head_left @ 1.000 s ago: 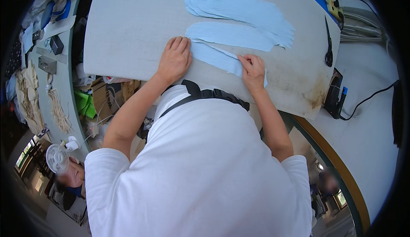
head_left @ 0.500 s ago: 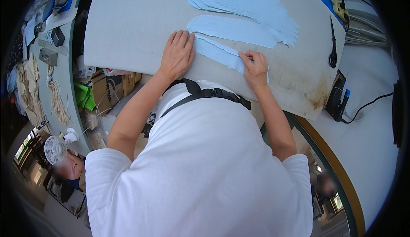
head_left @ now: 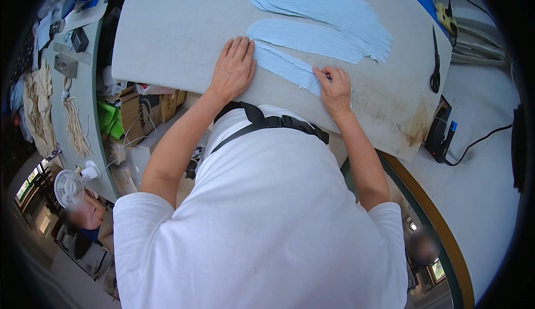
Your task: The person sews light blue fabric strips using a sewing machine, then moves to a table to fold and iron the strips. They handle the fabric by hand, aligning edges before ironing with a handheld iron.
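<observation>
A narrow light-blue fabric strip [head_left: 285,67] with a folded-looking upper edge lies near the front of the padded grey-white table [head_left: 178,25]. My left hand [head_left: 234,69] rests flat at its left end, fingers stretched out and pointing away from me. At the right end, my right hand [head_left: 335,90] is closed, thumb and forefinger pinching the strip's edge; its other fingers are curled and partly hide the cloth. Just beyond lies a wider light-blue fabric piece [head_left: 304,36]. Farther off is a layered stack of similar light-blue pieces [head_left: 317,0], overlapping it at the right.
Black scissors [head_left: 435,69] lie at the table's right side. Past that edge stand a black device [head_left: 438,130] with a cord and a power strip [head_left: 444,18]. On the left are a cluttered side table [head_left: 83,94], cardboard boxes [head_left: 132,111], a white fan [head_left: 69,187] and a seated person [head_left: 86,214].
Both hands keep nearly the same places on the strip. The whole view has shifted very slightly.
</observation>
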### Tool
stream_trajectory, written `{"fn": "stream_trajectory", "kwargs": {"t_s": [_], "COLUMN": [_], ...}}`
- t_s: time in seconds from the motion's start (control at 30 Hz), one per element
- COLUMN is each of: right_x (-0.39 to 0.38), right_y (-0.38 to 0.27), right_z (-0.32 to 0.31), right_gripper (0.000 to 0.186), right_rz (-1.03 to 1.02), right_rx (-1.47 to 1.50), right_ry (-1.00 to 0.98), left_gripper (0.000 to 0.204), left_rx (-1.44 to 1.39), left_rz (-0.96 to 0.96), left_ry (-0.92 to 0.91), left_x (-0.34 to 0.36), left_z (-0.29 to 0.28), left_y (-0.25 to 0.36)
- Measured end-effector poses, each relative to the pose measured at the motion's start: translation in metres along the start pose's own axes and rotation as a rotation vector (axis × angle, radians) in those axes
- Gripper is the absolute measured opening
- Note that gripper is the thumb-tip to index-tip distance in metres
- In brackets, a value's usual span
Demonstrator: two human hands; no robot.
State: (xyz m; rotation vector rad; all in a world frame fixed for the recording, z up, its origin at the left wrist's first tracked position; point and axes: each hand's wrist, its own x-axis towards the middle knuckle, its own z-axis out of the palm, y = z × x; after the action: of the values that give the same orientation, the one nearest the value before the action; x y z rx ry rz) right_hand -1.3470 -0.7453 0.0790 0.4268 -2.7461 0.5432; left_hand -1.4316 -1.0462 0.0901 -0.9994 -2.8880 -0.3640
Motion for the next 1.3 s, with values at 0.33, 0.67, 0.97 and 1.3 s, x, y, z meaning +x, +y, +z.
{"fn": "stream_trajectory", "kwargs": {"t_s": [0.33,0.67,0.97,1.3], "right_x": [-0.001,-0.001,-0.003,-0.002], "right_y": [0.001,0.002,0.003,0.002], "right_z": [-0.003,-0.005,-0.003,-0.003], "right_gripper": [0.040,0.042,0.044,0.043], "right_rz": [-0.034,-0.045,-0.046,-0.042], "right_rx": [-0.029,-0.044,-0.041,-0.040], "right_ry": [-0.034,-0.058,-0.062,-0.041], "left_gripper": [0.050,0.049,0.048,0.050], "left_rx": [0.037,0.044,-0.069,-0.062], "left_rz": [-0.016,-0.003,-0.042,-0.029], "left_ry": [-0.018,-0.051,-0.007,-0.011], "left_x": [-0.003,0.004,0.003,0.000], "left_z": [0.002,-0.003,-0.006,-0.003], "left_y": [0.002,0.006,0.012,0.011]}}
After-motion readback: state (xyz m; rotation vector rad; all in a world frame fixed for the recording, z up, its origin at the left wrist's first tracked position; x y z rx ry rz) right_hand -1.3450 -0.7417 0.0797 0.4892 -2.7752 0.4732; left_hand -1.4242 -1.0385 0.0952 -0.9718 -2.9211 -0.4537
